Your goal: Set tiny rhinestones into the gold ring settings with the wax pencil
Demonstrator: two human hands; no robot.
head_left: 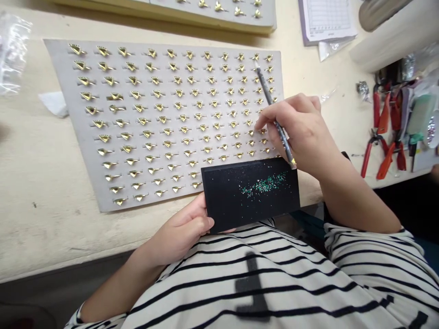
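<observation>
My left hand [190,224] grips the left end of a black tray [222,201], thumb on top. Tiny green and clear stones [264,186] are scattered over the tray's right half. Between the fingers of my right hand [302,130] is a slim dark pencil-like tool [265,89]; its pale tip lies over the upper right of a grey board [82,146]. Rows of gold rings [179,92] with triangular tops stand in that board. The tool's tip is near the top rows, but whether it touches a ring I cannot tell. The tray overlaps the board's lower right edge.
Another board of rings [164,11] lies at the top. At the right are red-handled pliers [372,148], a notepad [327,20] and a pale roll [387,39]. A clear plastic bag [13,52] is at the far left, and a white scrap [54,103] pokes out beside the board.
</observation>
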